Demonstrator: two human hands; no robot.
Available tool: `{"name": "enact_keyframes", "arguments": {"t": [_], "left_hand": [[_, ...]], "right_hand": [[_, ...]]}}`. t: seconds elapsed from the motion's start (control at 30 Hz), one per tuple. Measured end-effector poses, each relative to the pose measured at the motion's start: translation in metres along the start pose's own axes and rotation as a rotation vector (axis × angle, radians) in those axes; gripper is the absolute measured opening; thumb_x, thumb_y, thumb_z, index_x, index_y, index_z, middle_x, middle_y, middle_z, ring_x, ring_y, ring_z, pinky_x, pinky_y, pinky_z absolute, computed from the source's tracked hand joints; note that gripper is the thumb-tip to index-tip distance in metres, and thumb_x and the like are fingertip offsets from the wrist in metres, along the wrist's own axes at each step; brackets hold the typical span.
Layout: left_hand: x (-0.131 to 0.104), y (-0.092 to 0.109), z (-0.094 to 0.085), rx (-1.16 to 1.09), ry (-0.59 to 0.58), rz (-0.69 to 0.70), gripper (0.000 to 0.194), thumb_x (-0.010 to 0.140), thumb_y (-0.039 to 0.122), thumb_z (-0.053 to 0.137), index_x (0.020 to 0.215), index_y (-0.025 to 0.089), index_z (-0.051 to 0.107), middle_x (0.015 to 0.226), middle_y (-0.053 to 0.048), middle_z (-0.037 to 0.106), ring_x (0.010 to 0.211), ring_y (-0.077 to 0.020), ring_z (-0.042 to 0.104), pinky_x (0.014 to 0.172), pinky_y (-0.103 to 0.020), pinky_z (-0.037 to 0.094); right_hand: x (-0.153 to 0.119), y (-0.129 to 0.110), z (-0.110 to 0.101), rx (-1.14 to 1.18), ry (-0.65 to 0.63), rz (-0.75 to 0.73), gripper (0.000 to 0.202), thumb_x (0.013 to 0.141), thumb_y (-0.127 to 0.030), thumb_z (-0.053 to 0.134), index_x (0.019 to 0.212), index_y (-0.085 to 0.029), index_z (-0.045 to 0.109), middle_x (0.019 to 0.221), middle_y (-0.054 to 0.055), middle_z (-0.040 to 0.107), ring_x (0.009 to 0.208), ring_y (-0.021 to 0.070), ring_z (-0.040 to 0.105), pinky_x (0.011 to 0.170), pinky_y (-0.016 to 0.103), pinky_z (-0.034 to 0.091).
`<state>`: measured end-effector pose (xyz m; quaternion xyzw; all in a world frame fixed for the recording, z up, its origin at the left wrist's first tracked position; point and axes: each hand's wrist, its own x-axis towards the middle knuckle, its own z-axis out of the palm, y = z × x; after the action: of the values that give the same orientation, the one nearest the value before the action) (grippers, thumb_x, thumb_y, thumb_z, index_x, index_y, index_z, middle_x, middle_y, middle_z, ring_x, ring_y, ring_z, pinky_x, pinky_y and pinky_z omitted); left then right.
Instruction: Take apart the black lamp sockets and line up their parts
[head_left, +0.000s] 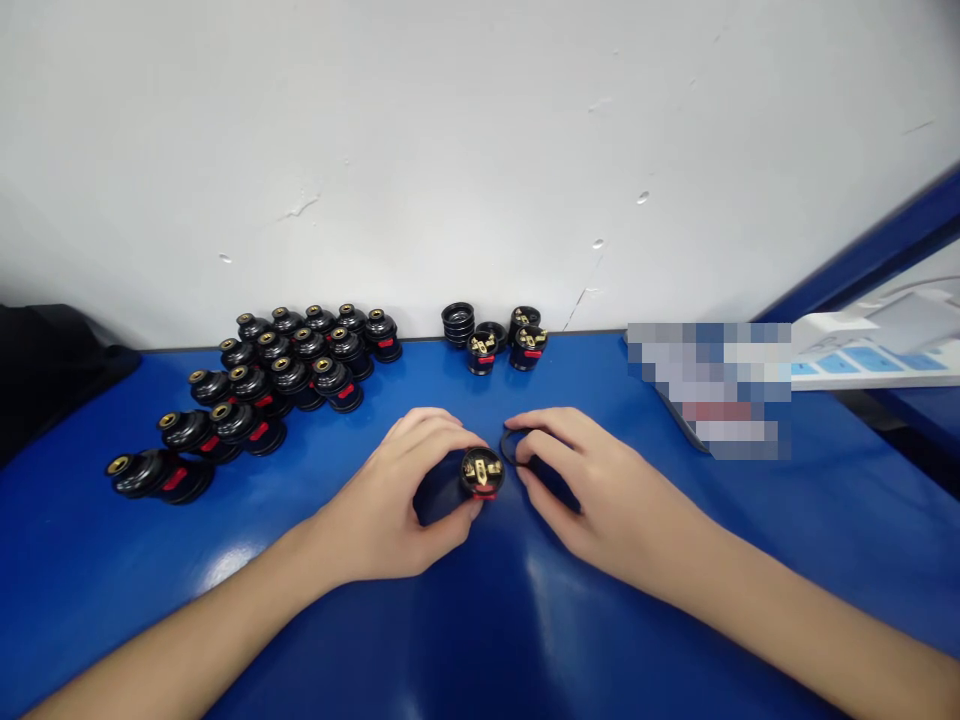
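My left hand (394, 495) grips a black lamp socket (483, 476) between thumb and fingers. The socket's open top faces up, with brass contacts inside and a red tab on the near side. Just to the right, my right hand (600, 480) pinches a thin black ring (509, 446) at its fingertips, and part of the ring is hidden by the fingers. A small gap separates ring and socket. Behind the hands stand a few similar open sockets (529, 350) with brass contacts, beside a stack of black threaded rings (458, 325).
Several assembled black lamp sockets (309, 362) stand in rows at the left on the blue table (480, 640). A pixelated flat object (712, 385) lies at the right, near white papers (862, 345). Black cloth (52, 370) is at the far left; a white wall (450, 150) rises behind.
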<state>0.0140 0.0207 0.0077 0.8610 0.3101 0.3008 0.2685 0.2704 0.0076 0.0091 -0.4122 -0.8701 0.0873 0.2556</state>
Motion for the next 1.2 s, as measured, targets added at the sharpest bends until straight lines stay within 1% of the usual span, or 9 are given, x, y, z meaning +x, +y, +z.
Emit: {"name": "enact_keyframes", "arguments": {"t": [0.13, 0.27, 0.37, 0.47, 0.63, 0.73, 0.87, 1.07, 1.2], "left_hand": [[0.0, -0.002, 0.001, 0.007, -0.007, 0.002, 0.037, 0.095, 0.017, 0.073, 0.13, 0.023, 0.061, 0.124, -0.006, 0.071, 0.124, -0.0237, 0.061, 0.113, -0.043, 0.048], [0.0, -0.005, 0.002, 0.03, -0.002, 0.008, 0.045, 0.097, 0.026, 0.078, 0.137, 0.023, 0.059, 0.126, -0.007, 0.072, 0.125, -0.0255, 0.061, 0.112, -0.045, 0.049], [0.0, -0.005, 0.003, 0.04, 0.008, 0.024, 0.046, 0.098, 0.024, 0.076, 0.14, 0.024, 0.058, 0.125, -0.007, 0.074, 0.12, -0.0247, 0.063, 0.109, -0.043, 0.051], [-0.001, -0.004, 0.004, 0.011, 0.035, 0.036, 0.043, 0.098, 0.02, 0.074, 0.139, 0.025, 0.06, 0.124, -0.006, 0.075, 0.116, -0.022, 0.066, 0.106, -0.039, 0.053], [-0.003, -0.005, 0.006, -0.117, 0.123, -0.084, 0.04, 0.095, 0.013, 0.073, 0.131, 0.025, 0.062, 0.124, -0.005, 0.075, 0.11, -0.0191, 0.073, 0.098, -0.034, 0.059], [-0.002, -0.002, 0.006, -0.223, 0.157, -0.144, 0.04, 0.095, 0.015, 0.073, 0.132, 0.024, 0.06, 0.122, -0.006, 0.075, 0.108, -0.0193, 0.075, 0.096, -0.034, 0.061], [0.0, 0.004, 0.008, -0.334, 0.175, -0.196, 0.028, 0.096, 0.018, 0.074, 0.124, 0.021, 0.068, 0.112, -0.005, 0.077, 0.097, -0.0177, 0.077, 0.089, -0.031, 0.064], [0.001, 0.005, 0.012, -0.51, 0.172, -0.285, 0.025, 0.099, 0.024, 0.076, 0.124, 0.022, 0.071, 0.109, -0.003, 0.081, 0.097, -0.0147, 0.079, 0.091, -0.025, 0.065], [0.002, 0.006, 0.014, -0.548, 0.175, -0.335, 0.022, 0.1, 0.03, 0.077, 0.12, 0.022, 0.074, 0.104, -0.002, 0.082, 0.091, -0.0137, 0.08, 0.086, -0.023, 0.064]], "right_hand": [[-0.005, 0.006, 0.005, 0.056, 0.051, -0.02, 0.014, 0.101, -0.011, 0.06, 0.105, -0.02, 0.068, 0.128, 0.015, 0.075, 0.119, 0.0288, 0.072, 0.101, 0.047, 0.064], [-0.005, 0.01, 0.007, 0.131, 0.13, -0.01, 0.018, 0.098, -0.011, 0.066, 0.111, -0.023, 0.066, 0.126, 0.011, 0.077, 0.116, 0.0262, 0.075, 0.099, 0.043, 0.065], [-0.004, 0.01, 0.007, 0.228, 0.181, 0.033, 0.026, 0.095, -0.011, 0.07, 0.117, -0.024, 0.065, 0.122, 0.008, 0.078, 0.109, 0.0236, 0.078, 0.099, 0.041, 0.067], [-0.004, 0.009, 0.009, 0.364, 0.181, 0.11, 0.036, 0.093, -0.012, 0.073, 0.127, -0.025, 0.066, 0.12, 0.005, 0.077, 0.105, 0.0211, 0.079, 0.1, 0.039, 0.069], [-0.004, 0.008, 0.008, 0.55, 0.171, 0.121, 0.042, 0.091, -0.011, 0.076, 0.13, -0.026, 0.068, 0.125, 0.005, 0.071, 0.11, 0.0203, 0.078, 0.102, 0.038, 0.071], [-0.003, 0.008, 0.008, 0.629, 0.164, 0.079, 0.044, 0.091, -0.008, 0.076, 0.13, -0.027, 0.069, 0.127, 0.006, 0.068, 0.117, 0.0216, 0.075, 0.105, 0.04, 0.07], [-0.002, 0.008, 0.01, 0.719, 0.167, 0.062, 0.045, 0.092, -0.005, 0.075, 0.131, -0.029, 0.07, 0.128, 0.007, 0.065, 0.12, 0.023, 0.073, 0.108, 0.044, 0.069], [-0.004, 0.009, 0.01, 0.712, 0.189, -0.004, 0.048, 0.09, -0.003, 0.078, 0.129, -0.029, 0.07, 0.127, 0.008, 0.065, 0.118, 0.0231, 0.074, 0.102, 0.042, 0.072], [-0.005, 0.01, 0.009, 0.621, 0.217, -0.048, 0.047, 0.088, -0.003, 0.079, 0.127, -0.028, 0.071, 0.124, 0.008, 0.068, 0.11, 0.022, 0.077, 0.095, 0.038, 0.072]]}}
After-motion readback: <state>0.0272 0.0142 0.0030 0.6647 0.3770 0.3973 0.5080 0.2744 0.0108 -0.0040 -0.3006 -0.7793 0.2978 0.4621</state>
